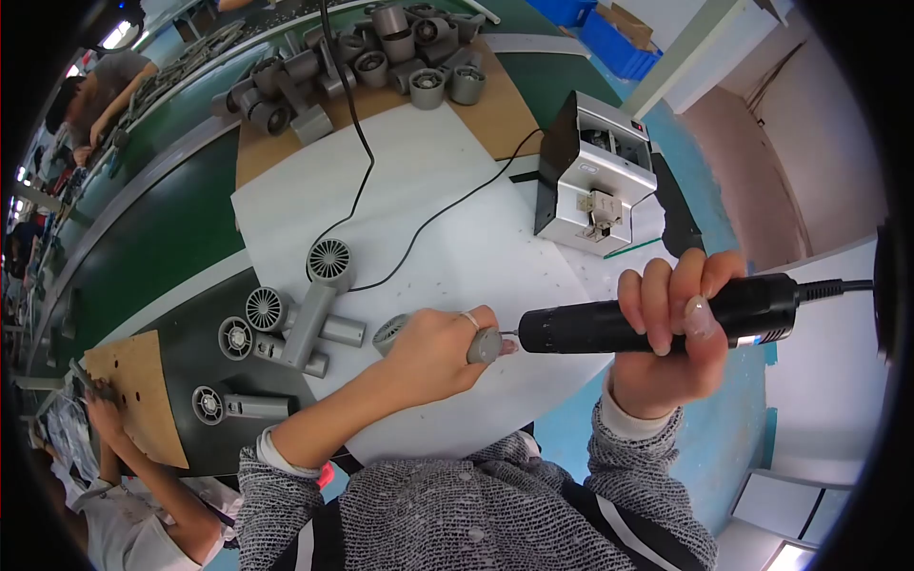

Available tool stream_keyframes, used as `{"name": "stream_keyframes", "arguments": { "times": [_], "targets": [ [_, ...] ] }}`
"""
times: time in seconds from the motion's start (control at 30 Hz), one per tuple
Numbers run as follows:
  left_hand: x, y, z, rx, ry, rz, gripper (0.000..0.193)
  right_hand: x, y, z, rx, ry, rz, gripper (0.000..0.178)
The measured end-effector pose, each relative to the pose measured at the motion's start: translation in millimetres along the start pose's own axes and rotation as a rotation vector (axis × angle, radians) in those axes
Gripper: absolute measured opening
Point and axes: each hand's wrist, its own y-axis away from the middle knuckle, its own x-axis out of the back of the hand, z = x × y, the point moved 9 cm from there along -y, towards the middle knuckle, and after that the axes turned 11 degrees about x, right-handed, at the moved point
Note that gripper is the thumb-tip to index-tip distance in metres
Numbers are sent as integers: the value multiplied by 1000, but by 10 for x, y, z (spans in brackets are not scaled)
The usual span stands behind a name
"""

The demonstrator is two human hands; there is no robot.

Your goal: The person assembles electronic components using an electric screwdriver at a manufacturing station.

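Note:
My right hand [681, 324] is wrapped round a black electric screwdriver [590, 328], held level with its cord running off to the right. Its thin bit points left and meets the end of a grey handheld fan [484, 346]. My left hand [433, 357] closes round that fan, hiding most of its body; part of its round grille shows beyond the knuckles. Left of this hand, several grey fans lie in a loose group, one fan [314, 314] resting across others. A single fan [243, 404] lies apart, nearer me.
A metal screw-feeder box [600, 176] stands at the right of the white sheet [457, 238], which has small specks on it. Many grey fan housings [381, 62] are piled on cardboard at the back. Black cables cross the sheet. Co-workers [143, 495] sit at the left.

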Motion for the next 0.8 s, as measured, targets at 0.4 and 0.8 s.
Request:
{"name": "stream_keyframes", "arguments": {
  "times": [0.4, 0.8],
  "targets": [
    [132, 51, 297, -158, -82, 63, 34, 88, -29, -200, 66, -163, -32, 20],
    [273, 189, 302, -117, 22, 88, 32, 145, -96, -533, 151, -324, -37, 21]
  ]
}}
